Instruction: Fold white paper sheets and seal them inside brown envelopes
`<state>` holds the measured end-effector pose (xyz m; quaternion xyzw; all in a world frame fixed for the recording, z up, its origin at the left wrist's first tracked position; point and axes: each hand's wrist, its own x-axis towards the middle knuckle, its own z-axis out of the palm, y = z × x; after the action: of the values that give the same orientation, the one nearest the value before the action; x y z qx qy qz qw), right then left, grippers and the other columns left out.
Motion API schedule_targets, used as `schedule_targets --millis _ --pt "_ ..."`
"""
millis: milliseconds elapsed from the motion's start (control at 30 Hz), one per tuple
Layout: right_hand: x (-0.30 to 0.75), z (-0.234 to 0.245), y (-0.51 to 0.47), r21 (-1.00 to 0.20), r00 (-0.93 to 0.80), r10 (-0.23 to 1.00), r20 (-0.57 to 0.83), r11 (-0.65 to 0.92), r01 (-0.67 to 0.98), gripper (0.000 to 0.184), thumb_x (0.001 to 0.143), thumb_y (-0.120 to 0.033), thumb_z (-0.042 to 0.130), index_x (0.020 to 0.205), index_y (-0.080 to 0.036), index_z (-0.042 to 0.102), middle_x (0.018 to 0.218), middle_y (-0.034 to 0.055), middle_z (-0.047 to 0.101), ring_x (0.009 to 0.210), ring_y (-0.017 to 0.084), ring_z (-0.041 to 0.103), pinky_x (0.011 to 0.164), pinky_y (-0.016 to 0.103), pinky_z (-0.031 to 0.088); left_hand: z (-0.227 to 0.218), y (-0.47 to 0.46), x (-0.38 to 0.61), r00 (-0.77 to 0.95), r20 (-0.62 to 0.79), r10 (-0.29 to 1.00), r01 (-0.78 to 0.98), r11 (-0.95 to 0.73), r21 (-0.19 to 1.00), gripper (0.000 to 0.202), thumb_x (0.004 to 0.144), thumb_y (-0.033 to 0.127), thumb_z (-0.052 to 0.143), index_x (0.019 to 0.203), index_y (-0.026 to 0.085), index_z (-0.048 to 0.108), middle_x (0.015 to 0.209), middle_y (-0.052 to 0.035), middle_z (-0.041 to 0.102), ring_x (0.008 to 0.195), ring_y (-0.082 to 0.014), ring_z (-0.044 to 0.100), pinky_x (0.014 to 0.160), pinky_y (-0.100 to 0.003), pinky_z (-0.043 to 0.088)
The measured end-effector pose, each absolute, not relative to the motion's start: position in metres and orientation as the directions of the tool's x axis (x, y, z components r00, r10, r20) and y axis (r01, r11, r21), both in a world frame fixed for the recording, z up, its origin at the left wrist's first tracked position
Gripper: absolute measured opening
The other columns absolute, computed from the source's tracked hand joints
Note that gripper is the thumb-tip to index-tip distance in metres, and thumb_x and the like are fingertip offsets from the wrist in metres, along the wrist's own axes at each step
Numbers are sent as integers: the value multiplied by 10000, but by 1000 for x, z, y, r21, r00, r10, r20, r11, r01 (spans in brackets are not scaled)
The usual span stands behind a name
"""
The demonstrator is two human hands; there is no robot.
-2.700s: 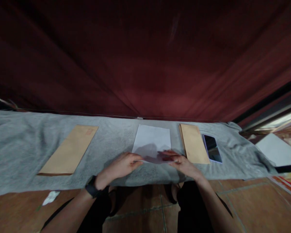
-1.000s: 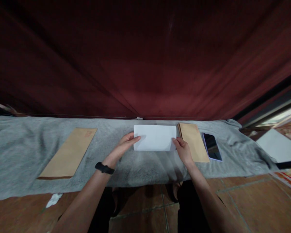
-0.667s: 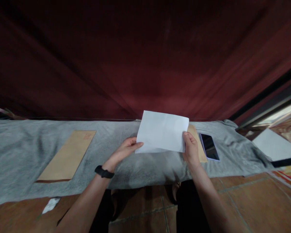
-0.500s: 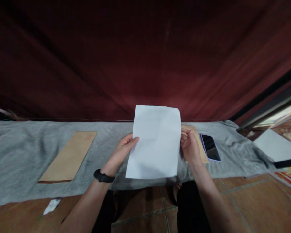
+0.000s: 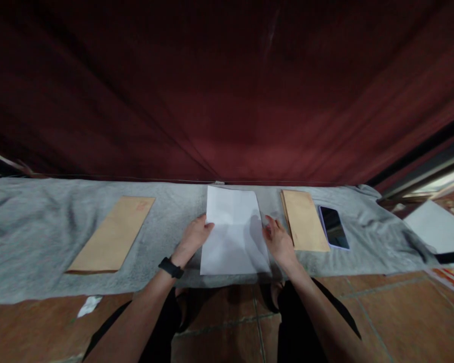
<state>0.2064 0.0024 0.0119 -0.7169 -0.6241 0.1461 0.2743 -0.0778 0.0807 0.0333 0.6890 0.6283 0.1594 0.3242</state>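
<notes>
A white sheet of paper lies low over the grey cloth in front of me, with a faint crease across it. My left hand pinches its left edge, thumb on top and fingers beneath. Beside the right edge is my right hand, its fingers loosely bent and apart, casting a shadow on the sheet. Brown envelopes lie in a small stack just right of that hand. Another brown envelope rests farther off to the left.
The grey cloth covers a long low surface against a dark red curtain. A phone lies right of the envelope stack. A white scrap is on the tiled floor. At far right stands a white panel.
The sheet has come down from a raised, tilted position to the cloth. My right hand has moved left and let go of its edge, uncovering the envelope stack.
</notes>
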Motion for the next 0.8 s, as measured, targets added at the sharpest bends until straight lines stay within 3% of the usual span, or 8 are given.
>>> schedule_targets --millis 100,267,433,533,600,667,733,800 --pt "188 13 1 -501 -42 973 227 154 852 487 985 -345 451 1454 -217 489 1430 140 556 1311 292 534 1087 450 455 41 81 -75 130 -217 967 863 -3 505 246 882 258 579 1083 152 673 1037 -155 749 988 -305 700 844 -373 505" --pt "149 9 -10 -331 -362 910 200 411 849 517 1020 -369 438 1513 -213 423 1625 107 325 1505 286 281 1205 517 307 44 91 -77 129 -264 956 877 15 481 282 887 232 588 1153 149 632 1100 -132 743 1026 -266 697 857 -328 513" --pt "135 3 -24 -247 -410 896 169 442 862 524 1039 -420 408 1531 -240 398 1627 80 321 1493 272 315 1229 517 257 53 83 -76 86 -260 962 938 10 346 376 888 298 627 1216 119 583 1076 -163 742 1009 -296 709 839 -351 527" --pt "134 0 -25 -228 -379 906 188 416 881 531 1038 -433 411 1536 -251 389 1623 73 329 1482 267 339 1233 514 246 61 64 -65 6 -39 999 980 1 198 410 960 335 516 1270 68 538 1011 -193 737 994 -335 709 921 -457 503" --pt "131 -3 -24 -224 -362 910 203 403 887 536 1037 -415 416 1539 -232 382 1617 82 338 1476 260 350 1234 507 243 58 49 -52 106 140 984 979 -128 160 406 1003 341 425 1280 67 542 1142 -223 699 1142 -341 653 1045 -509 426" --pt "127 -7 -24 -220 -372 903 215 416 882 529 1031 -371 425 1536 -215 388 1592 86 389 1471 253 359 1238 507 231 47 35 -35 331 235 914 910 -375 178 467 1030 364 364 1404 106 471 1425 -205 555 1374 -305 483 1162 -489 319" --pt "124 -11 -24 -206 -400 889 222 444 872 550 1012 -336 452 1539 -198 381 1569 94 429 1477 256 345 1241 505 221 30 24 -21 493 208 845 819 -531 216 523 1039 418 341 1502 178 378 1570 -136 417 1468 -272 357 1204 -492 264" --pt "122 -13 -24 -192 -411 881 236 456 869 587 987 -330 487 1541 -170 376 1567 114 427 1485 263 327 1242 493 218 14 17 -14 532 176 828 794 -560 237 588 1035 486 329 1537 180 328 1604 -133 362 1498 -270 300 1217 -508 236"
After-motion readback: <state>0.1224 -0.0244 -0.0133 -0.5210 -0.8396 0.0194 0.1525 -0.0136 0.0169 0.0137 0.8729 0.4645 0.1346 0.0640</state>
